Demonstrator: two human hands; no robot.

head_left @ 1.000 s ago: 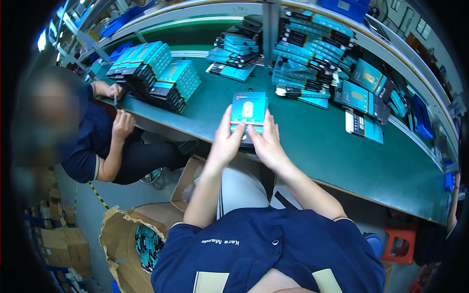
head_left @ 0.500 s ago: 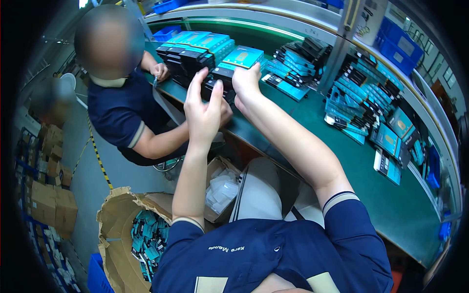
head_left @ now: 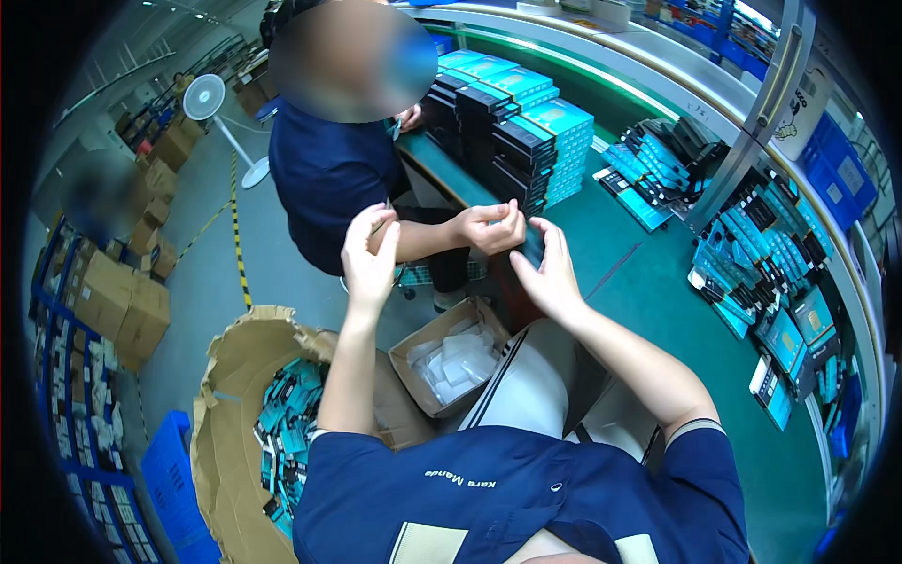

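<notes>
My left hand [head_left: 368, 254] is raised off the table's left edge, fingers apart and empty. My right hand [head_left: 550, 273] hovers at the near corner of the green table [head_left: 648, 282], fingers loosely spread, holding nothing that I can see. Just beyond it stand tall stacks of teal-and-black flat boxes [head_left: 526, 122]. A seated co-worker in a navy shirt [head_left: 329, 179] has a hand [head_left: 489, 226] closed on something small, right beside my right hand.
Below my arms sit a small carton of clear plastic bags [head_left: 451, 362] and a large torn carton of teal packages [head_left: 272, 423]. More teal boxes [head_left: 761, 254] lie along the table's right. A standing fan [head_left: 205, 94], cardboard boxes [head_left: 113, 301] and a blue crate [head_left: 164, 470] are at left.
My view has swung left. My right hand has left the box on the stack and drawn back toward the table corner. My left hand stays raised and empty.
</notes>
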